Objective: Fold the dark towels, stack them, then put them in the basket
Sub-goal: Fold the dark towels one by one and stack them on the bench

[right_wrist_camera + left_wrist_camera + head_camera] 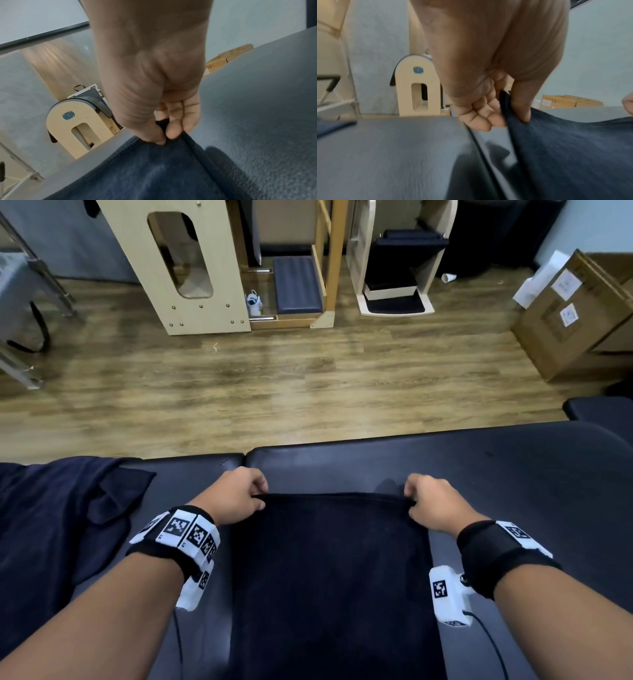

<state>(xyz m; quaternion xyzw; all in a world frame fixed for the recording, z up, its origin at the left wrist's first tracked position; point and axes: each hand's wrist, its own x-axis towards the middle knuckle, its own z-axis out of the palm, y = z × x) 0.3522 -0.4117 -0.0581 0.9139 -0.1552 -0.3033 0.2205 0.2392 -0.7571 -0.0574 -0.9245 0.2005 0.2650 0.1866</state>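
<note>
A dark navy towel point(329, 577) lies stretched on the black padded table point(496, 474), running from the near edge toward the far side. My left hand point(255, 499) pinches its far left corner between thumb and curled fingers point(481, 115), and the towel point(565, 148) hangs taut from it. My right hand point(412, 501) pinches the far right corner, thumb and fingertips point(173, 129) closed on the towel point(154, 173) edge. Both corners are lifted slightly off the pad. No basket is in view.
A heap of dark blue towels point(58, 525) lies on the table at the left. Beyond the table's far edge is wooden floor point(274, 381) with pale wooden equipment point(178, 268) and a cardboard box point(575, 320) at the right.
</note>
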